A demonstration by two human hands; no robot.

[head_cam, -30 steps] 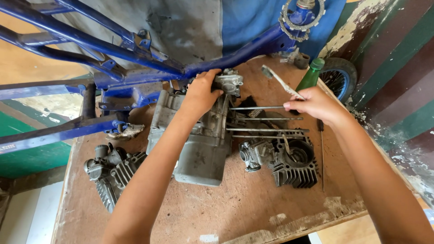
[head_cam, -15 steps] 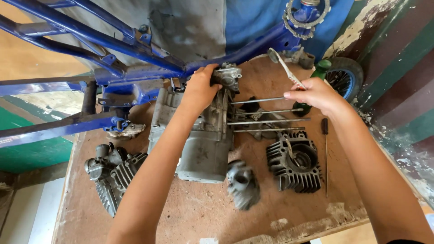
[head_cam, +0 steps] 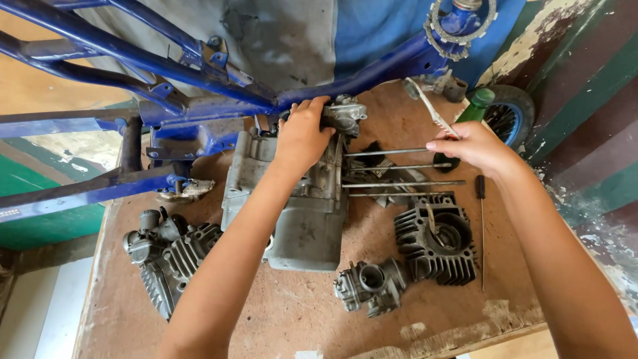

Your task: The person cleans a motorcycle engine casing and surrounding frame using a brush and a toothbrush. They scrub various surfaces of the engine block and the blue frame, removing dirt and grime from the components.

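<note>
Engine case [head_cam: 302, 213], grey, grimy, with 4 long studs [head_cam: 399, 169] sticking out.

The engine case [head_cam: 292, 206] sat near the middle of the workbench [head_cam: 279, 319], with the bike frame [head_cam: 199, 73] behind it and reaching out to the left. The left hand [head_cam: 302, 136] rested on the case's far top edge. 4 long studs [head_cam: 399, 169] stuck out of the case to the right, and the right hand [head_cam: 468, 146] hovered at their far ends, holding a wrench [head_cam: 430, 106]. In front of the studs lay the finned cylinder [head_cam: 435, 242], a screwdriver [head_cam: 481, 226] just right of it. The carburettor [head_cam: 369, 286] lay left of the cylinder, nearer the front edge. The cylinder head [head_cam: 169, 256] lay left of the case.
</note>
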